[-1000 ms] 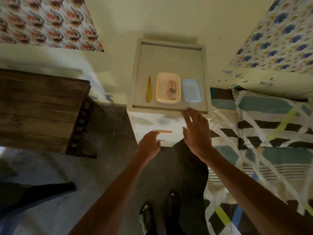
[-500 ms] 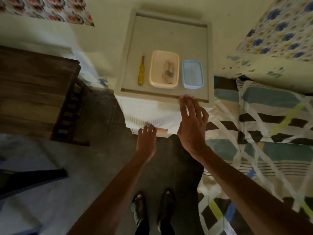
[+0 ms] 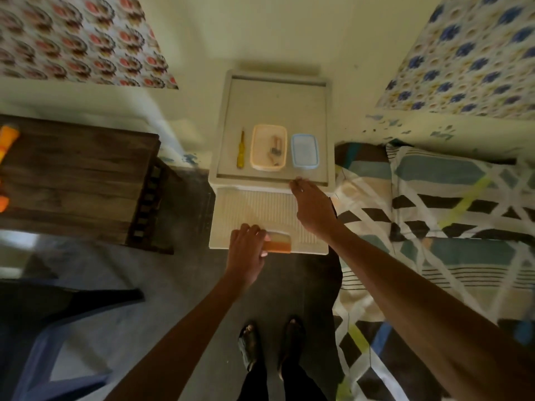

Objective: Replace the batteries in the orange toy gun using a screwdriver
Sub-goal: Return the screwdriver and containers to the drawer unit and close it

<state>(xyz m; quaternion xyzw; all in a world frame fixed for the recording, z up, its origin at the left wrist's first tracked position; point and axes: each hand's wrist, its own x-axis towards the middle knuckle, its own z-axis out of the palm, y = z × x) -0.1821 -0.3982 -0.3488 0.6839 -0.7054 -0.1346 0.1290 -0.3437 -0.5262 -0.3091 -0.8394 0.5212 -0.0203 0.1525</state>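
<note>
Yellow screwdriver (image 3: 240,150), peach tub (image 3: 255,146), pale blue box (image 3: 304,151), all on a cream cabinet (image 3: 278,105). Orange handle (image 3: 279,245) on a white ribbed drawer (image 3: 260,206). Dark brown wood grain on the table (image 3: 78,175), bright orange toy (image 3: 7,138) at its edge. Teal, black, white and lime geometric bedsheet (image 3: 448,198). Red-flowered paper (image 3: 72,39) left, blue-flowered paper (image 3: 469,59) right.
</note>
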